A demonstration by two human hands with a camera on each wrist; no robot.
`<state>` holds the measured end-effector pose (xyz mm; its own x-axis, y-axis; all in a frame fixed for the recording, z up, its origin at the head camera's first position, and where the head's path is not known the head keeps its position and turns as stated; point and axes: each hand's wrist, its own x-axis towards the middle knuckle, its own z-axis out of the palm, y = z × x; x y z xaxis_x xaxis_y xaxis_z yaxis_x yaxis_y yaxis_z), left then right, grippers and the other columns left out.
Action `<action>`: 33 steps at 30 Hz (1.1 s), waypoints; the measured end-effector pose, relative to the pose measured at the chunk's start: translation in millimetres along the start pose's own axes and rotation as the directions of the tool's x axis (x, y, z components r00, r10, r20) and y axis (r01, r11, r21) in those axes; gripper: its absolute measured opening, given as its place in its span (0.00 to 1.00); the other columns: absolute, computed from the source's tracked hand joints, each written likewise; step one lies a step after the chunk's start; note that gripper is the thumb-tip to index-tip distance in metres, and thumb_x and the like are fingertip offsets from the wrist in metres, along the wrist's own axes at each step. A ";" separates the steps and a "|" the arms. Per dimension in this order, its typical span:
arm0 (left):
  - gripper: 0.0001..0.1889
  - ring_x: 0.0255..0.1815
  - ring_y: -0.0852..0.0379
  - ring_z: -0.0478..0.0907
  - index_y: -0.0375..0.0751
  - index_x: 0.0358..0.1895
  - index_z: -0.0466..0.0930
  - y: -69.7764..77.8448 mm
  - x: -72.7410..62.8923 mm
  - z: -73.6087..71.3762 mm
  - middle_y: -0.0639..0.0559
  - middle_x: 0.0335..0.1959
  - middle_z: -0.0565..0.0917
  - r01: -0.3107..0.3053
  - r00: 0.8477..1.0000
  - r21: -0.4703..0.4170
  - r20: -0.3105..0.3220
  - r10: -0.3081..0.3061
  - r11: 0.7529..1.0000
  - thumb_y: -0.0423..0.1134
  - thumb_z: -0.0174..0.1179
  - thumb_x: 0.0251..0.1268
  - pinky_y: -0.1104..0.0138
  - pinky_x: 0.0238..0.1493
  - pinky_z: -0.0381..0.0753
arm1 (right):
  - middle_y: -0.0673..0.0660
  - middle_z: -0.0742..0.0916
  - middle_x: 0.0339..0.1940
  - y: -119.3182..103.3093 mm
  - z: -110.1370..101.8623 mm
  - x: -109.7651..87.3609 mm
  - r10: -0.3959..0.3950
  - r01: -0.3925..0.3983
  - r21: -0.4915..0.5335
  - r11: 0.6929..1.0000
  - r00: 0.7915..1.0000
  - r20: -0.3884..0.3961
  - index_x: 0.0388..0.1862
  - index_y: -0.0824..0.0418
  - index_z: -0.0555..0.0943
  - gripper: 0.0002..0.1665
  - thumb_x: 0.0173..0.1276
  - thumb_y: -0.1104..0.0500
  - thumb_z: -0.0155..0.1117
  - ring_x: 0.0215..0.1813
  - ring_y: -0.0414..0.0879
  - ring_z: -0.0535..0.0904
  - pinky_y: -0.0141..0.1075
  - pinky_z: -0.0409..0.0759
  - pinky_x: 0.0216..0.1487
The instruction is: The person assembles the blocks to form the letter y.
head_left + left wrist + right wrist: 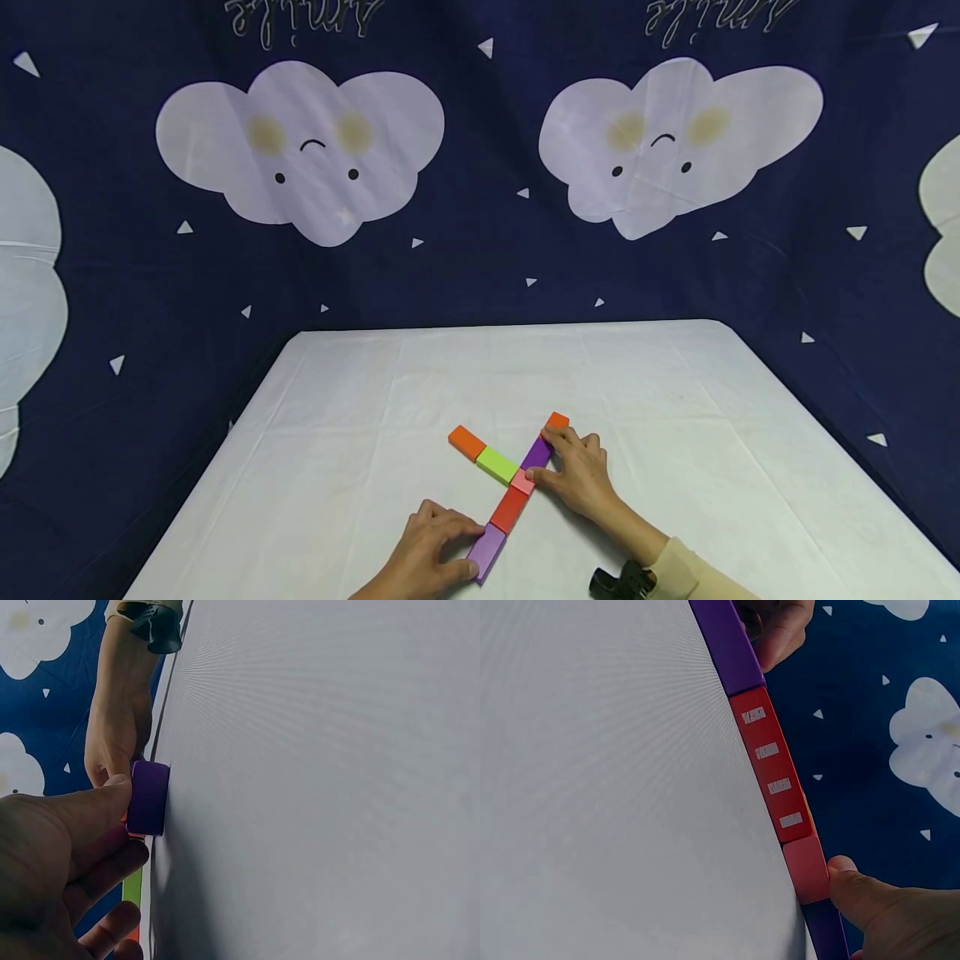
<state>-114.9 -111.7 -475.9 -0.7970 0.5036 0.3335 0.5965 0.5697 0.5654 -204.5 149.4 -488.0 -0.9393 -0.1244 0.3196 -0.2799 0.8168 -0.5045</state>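
On the white table, a straight row of small blocks runs from the near lilac block (488,550) through a red block (509,510), a pink block (522,481) and a purple block (535,454) to an orange block (558,419). My left hand (427,546) holds the lilac block, thumb by its near end and index finger by its far end. Along the far part of the row my right hand (581,475) grips the purple block, its thumb at the pink block (807,870) and fingertips by the orange one. White printed marks show on the red block's side (772,765).
A side branch leaves the row near the pink block toward the upper left: a green block (497,465), then another orange block (467,442). Behind the white table (645,383) hangs a dark blue cloth (480,167) with clouds. A black device (622,582) sits at the right wrist.
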 end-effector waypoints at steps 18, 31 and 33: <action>0.17 0.42 0.68 0.62 0.54 0.45 0.83 0.4 0.4 -0.7 0.62 0.44 0.85 0.056 0.998 -0.019 0.043 -0.055 0.998 0.47 0.69 0.49 0.73 0.35 0.55 | 0.52 0.81 0.53 -0.4 0.3 0.7 0.017 -0.017 0.000 1.000 1.000 0.016 0.59 0.57 0.78 0.41 0.45 0.41 0.74 0.42 0.50 0.65 0.40 0.58 0.41; 0.17 0.42 0.68 0.62 0.52 0.46 0.83 0.4 0.3 -1.6 0.62 0.44 0.84 0.063 0.997 -0.045 0.045 -0.061 0.997 0.49 0.68 0.51 0.73 0.36 0.56 | 0.52 0.81 0.54 0.7 0.6 0.9 0.015 -0.015 -0.003 1.000 1.000 0.022 0.59 0.57 0.78 0.41 0.45 0.41 0.74 0.41 0.49 0.64 0.39 0.57 0.40; 0.17 0.42 0.69 0.62 0.52 0.46 0.83 0.4 -0.4 -1.5 0.62 0.43 0.84 0.047 0.998 -0.048 0.032 -0.045 0.998 0.49 0.67 0.52 0.73 0.36 0.56 | 0.52 0.81 0.54 0.6 0.2 0.8 0.014 -0.014 -0.005 1.000 1.000 0.022 0.59 0.57 0.78 0.41 0.45 0.41 0.74 0.42 0.50 0.64 0.39 0.57 0.40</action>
<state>-114.5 -112.7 -474.7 -0.8196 0.4981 0.2830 0.5534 0.5607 0.6158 -205.4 149.7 -488.2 -0.9473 -0.1253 0.2948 -0.2658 0.8210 -0.5052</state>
